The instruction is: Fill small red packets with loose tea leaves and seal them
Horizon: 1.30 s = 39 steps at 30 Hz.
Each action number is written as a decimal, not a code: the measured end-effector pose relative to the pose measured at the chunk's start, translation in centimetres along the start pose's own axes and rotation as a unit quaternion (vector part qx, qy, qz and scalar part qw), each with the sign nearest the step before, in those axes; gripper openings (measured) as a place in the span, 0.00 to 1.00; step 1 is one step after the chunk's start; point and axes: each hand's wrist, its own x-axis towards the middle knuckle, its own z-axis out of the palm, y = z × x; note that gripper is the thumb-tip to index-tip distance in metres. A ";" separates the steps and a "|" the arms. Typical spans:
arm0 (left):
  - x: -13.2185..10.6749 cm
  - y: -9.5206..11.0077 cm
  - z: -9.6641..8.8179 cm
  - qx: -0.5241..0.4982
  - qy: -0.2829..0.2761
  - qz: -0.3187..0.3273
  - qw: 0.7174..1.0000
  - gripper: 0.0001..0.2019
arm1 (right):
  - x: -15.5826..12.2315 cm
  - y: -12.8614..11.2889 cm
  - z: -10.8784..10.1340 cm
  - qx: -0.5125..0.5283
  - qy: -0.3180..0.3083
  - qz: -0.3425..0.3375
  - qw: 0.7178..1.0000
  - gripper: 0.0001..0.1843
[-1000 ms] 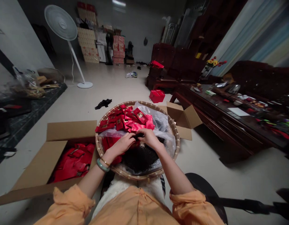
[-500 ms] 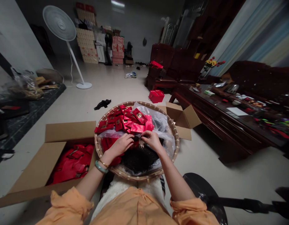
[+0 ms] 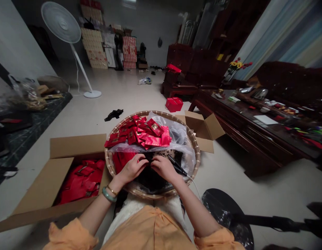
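Observation:
A round woven basket (image 3: 196, 166) sits over my lap, lined with clear plastic (image 3: 176, 133). In its near part lies a dark, stringy heap (image 3: 153, 182) whose kind I cannot make out. My left hand (image 3: 133, 167) and my right hand (image 3: 163, 168) meet just above this heap, fingers bent and pinched; what is between them is hidden. Small red packets with gold print (image 3: 153, 137) are piled in the far part. More flat red packets (image 3: 121, 160) lie beside my left hand. A black pen-shaped tool with a white cord (image 3: 180, 168) rests right of my right hand.
An open carton of red packets (image 3: 85, 177) stands at left, another open carton (image 3: 202, 130) at right behind the basket. A black round stand base (image 3: 223, 215) is near my right side. A long dark wooden table (image 3: 228, 118) and a white fan (image 3: 81, 66) stand farther off.
Both hands have come down and nearer to me, from the plastic's edge onto the dark heap. The black tool and its cord have come into sight. The view has shifted slightly.

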 end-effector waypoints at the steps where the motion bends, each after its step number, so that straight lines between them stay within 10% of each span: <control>1: -0.5 0.1 0.1 -0.001 0.011 -0.006 1.000 0.13 | -0.5 -0.2 0.3 -0.009 0.013 -0.009 1.000 0.06; 11: -1.8 0.6 0.8 -0.003 0.052 -0.042 0.998 0.30 | -1.6 -0.7 0.3 0.004 0.113 0.056 0.992 0.06; 20: -0.5 1.3 0.5 0.035 0.028 -0.037 0.998 0.09 | -1.4 -1.3 0.5 0.017 0.074 0.067 0.995 0.08; 29: 3.0 1.7 -0.3 0.103 -0.119 -0.075 0.985 0.01 | -0.8 -1.5 1.0 0.067 0.066 0.080 0.992 0.08; 33: 3.4 0.9 -0.5 -0.032 -0.098 -0.060 0.993 0.07 | -0.5 -1.1 0.6 0.125 0.113 0.098 0.981 0.07; 39: 2.9 0.7 -0.2 -0.247 0.031 -0.235 0.940 0.15 | 0.4 -0.7 -0.6 0.236 0.168 0.144 0.946 0.05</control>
